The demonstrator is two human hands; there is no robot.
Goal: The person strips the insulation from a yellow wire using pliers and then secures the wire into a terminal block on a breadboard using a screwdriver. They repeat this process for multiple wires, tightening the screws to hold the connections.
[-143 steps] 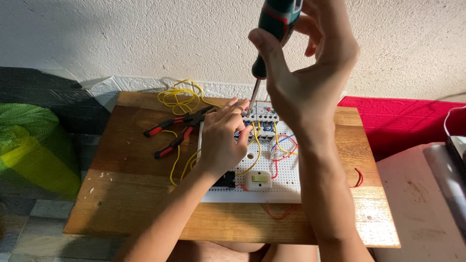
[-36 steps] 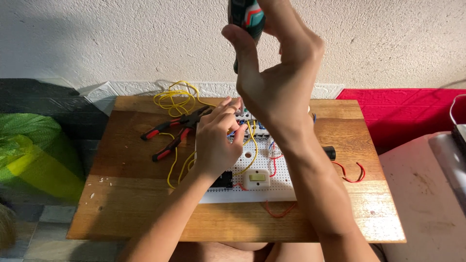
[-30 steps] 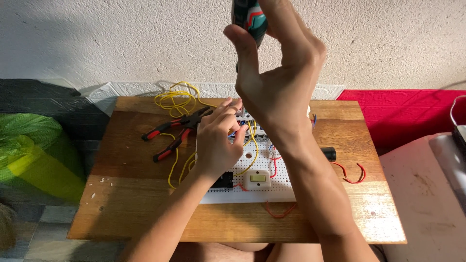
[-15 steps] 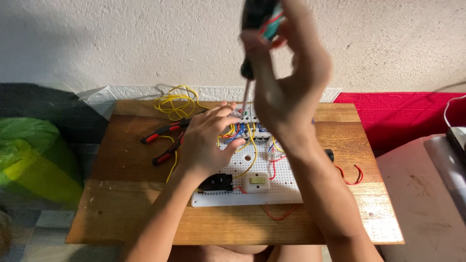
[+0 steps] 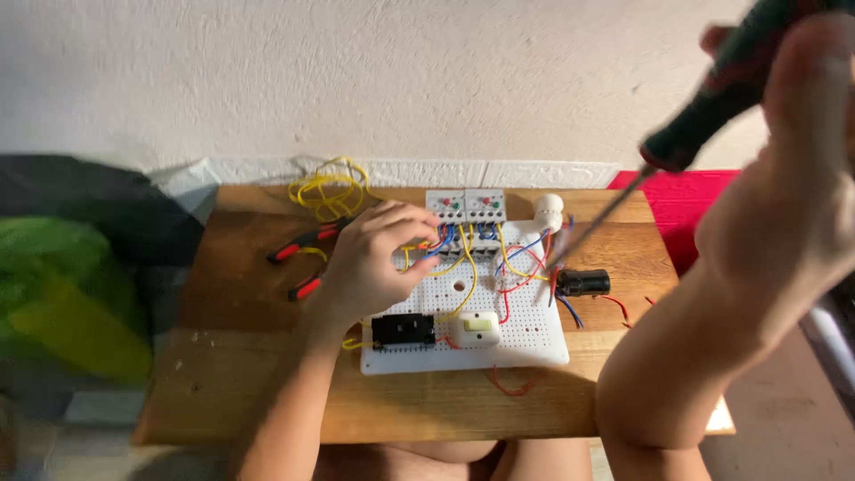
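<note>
A white perforated wiring board (image 5: 534, 337) lies on a small wooden table (image 5: 240, 303), carrying two grey modules (image 5: 466, 205), a black component (image 5: 403, 330), a white switch (image 5: 476, 329) and yellow, blue and red wires. My left hand (image 5: 370, 267) rests on the board's upper left, fingertips on the wires beside the modules. My right hand (image 5: 784, 178) is raised at the far right, close to the camera, gripping a dark green-handled screwdriver (image 5: 704, 116) whose tip hangs above the board's right edge.
Red-handled pliers (image 5: 303, 258) and a coil of yellow wire (image 5: 329, 189) lie at the table's back left. A black cylinder (image 5: 583, 282) and a white lamp holder (image 5: 546, 212) sit right of the board. A green bag (image 5: 62, 294) is left, red cloth (image 5: 686, 214) right.
My right hand has lifted the screwdriver off the modules and swung it up and to the right. The modules are now uncovered. My left hand stays on the wires.
</note>
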